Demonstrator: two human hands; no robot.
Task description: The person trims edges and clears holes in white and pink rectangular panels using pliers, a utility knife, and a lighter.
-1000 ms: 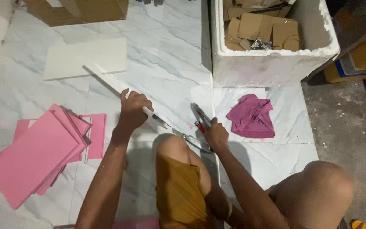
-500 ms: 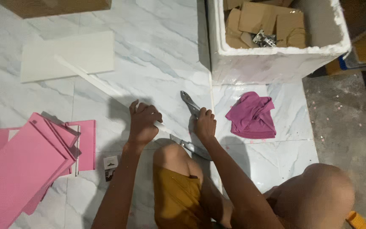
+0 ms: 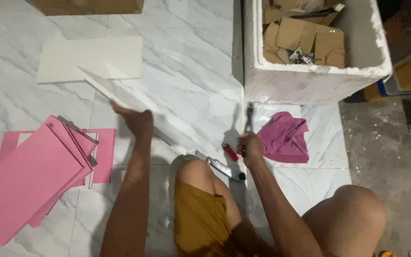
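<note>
Two hands work over the marble floor [image 3: 191, 95], and both have shifted within the last second. The left hand [image 3: 136, 121] has slid up the long white strip [image 3: 120, 97] towards 11 o'clock; before, it pressed the strip lower down, close to the knee. It now lies across the strip's middle, fingers laid flat along it rather than wrapped around. The right hand [image 3: 249, 148] has lifted the pliers [image 3: 249, 115] off the strip's near end, so that end now lies free beside the knee; they stand upright, pointing to 12 o'clock, with the fingers closed around the handles. By my judgement the cut or nip at that end is done and the strip is being repositioned.

From the right hand, the strip's near end sits at 8 o'clock, apart from the fingers. A red lighter [image 3: 230, 152] lies just at 9 o'clock of it, a metal tool [image 3: 220, 166] at 7 o'clock, and a magenta cloth [image 3: 286, 138] at 3 o'clock.
</note>
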